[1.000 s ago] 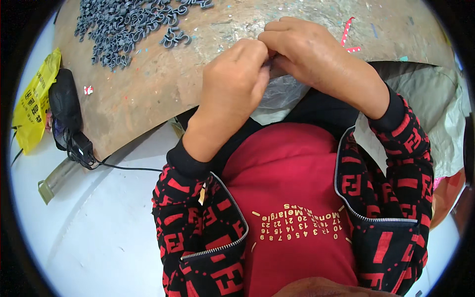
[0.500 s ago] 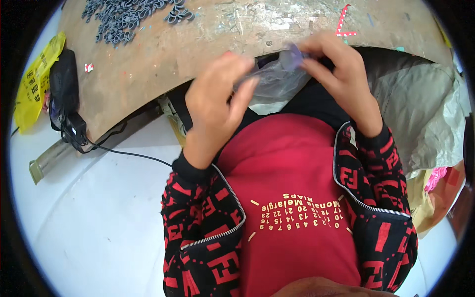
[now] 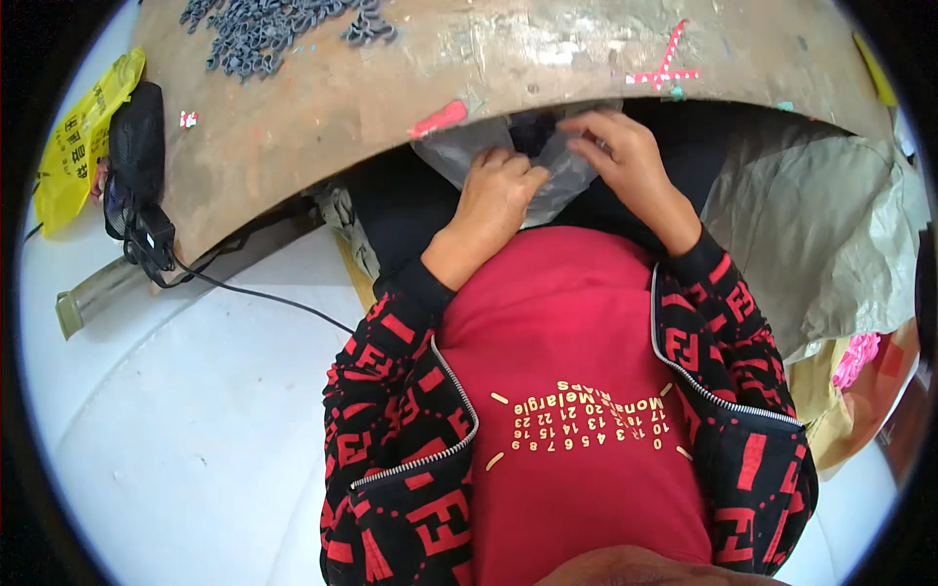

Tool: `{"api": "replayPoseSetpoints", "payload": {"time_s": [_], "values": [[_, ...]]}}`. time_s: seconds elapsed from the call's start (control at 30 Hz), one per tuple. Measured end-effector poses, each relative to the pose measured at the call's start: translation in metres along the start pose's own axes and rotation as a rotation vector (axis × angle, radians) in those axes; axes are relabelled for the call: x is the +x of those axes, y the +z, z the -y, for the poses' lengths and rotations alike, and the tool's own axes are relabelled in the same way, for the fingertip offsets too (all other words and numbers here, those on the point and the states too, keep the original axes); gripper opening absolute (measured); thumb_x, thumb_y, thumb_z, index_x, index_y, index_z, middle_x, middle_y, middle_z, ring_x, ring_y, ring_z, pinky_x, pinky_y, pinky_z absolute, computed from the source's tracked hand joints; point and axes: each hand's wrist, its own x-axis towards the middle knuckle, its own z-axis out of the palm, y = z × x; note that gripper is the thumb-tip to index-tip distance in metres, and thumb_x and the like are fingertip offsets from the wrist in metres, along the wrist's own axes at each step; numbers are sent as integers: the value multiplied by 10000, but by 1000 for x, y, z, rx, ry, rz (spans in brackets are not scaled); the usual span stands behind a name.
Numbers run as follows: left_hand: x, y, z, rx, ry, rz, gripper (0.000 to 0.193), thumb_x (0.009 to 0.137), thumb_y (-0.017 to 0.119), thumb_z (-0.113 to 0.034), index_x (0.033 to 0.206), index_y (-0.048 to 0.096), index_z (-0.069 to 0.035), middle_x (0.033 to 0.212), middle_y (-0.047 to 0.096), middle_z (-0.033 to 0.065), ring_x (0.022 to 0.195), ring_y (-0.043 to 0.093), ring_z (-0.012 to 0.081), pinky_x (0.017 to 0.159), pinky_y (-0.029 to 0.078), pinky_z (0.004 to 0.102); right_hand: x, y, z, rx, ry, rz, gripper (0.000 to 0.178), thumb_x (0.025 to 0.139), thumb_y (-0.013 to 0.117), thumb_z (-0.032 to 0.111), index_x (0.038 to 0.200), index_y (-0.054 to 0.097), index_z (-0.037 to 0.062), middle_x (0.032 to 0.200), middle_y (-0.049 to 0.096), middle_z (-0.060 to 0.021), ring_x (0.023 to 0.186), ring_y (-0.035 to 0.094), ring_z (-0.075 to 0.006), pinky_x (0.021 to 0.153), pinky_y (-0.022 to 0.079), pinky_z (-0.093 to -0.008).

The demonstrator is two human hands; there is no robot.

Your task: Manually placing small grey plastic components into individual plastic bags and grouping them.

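A translucent plastic bag (image 3: 565, 186) lies in my lap under the table's front edge, its mouth toward the table. My left hand (image 3: 491, 200) has its fingers curled onto the near left part of the bag and grips the film. My right hand (image 3: 630, 161) is over the bag's right side, fingers bent and apart, fingertips near the mouth; nothing shows between them. Dark contents (image 3: 532, 132) show in the bag between the hands, too shadowed to name. A flat red piece (image 3: 440, 118) lies at the table edge, beyond my left hand.
On the wooden table (image 3: 322, 117), a heap of grey-blue looped pieces (image 3: 264, 34) lies far left and a red-and-white dotted strip (image 3: 669, 73) far right. A yellow bag (image 3: 88, 142) and a black pouch with a cable (image 3: 137, 132) hang left. A grey sack (image 3: 831, 234) stands right.
Both hands have come down from the table edge to the bag in my lap. The small purple piece at my right fingertips is out of sight. My left hand has closed on the bag.
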Motion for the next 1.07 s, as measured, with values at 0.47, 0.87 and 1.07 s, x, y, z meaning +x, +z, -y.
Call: {"api": "replayPoseSetpoints", "payload": {"time_s": [0.47, 0.87, 1.07], "values": [[28, -67, -13, -454, -77, 221, 293, 786, 613, -44, 1078, 627, -39, 945, 610, 154, 910, 590, 354, 784, 484, 384, 130, -88, -2, -122, -293, -206, 218, 856, 627, 91, 1070, 646, 57, 897, 601, -64, 732, 578, -165, 682, 470, -273], [129, -155, 50, -110, -254, -288, 229, 795, 629, -88, 1020, 665, -64, 893, 635, 99, 758, 645, 269, 664, 504, 346, 140, -66, -14, -322, -385, -217, 175, 821, 667, 121, 981, 661, 49, 897, 601, -89, 870, 595, -263, 734, 474, -315], [183, -121, 77, 291, 34, -301, 297, 763, 698, -169, 1058, 671, -141, 997, 645, 99, 922, 645, 266, 775, 511, 360, 122, -63, -11, 25, -107, -247, 160, 839, 652, 104, 990, 672, 56, 972, 642, -84, 946, 587, -196, 834, 442, -331]]}}
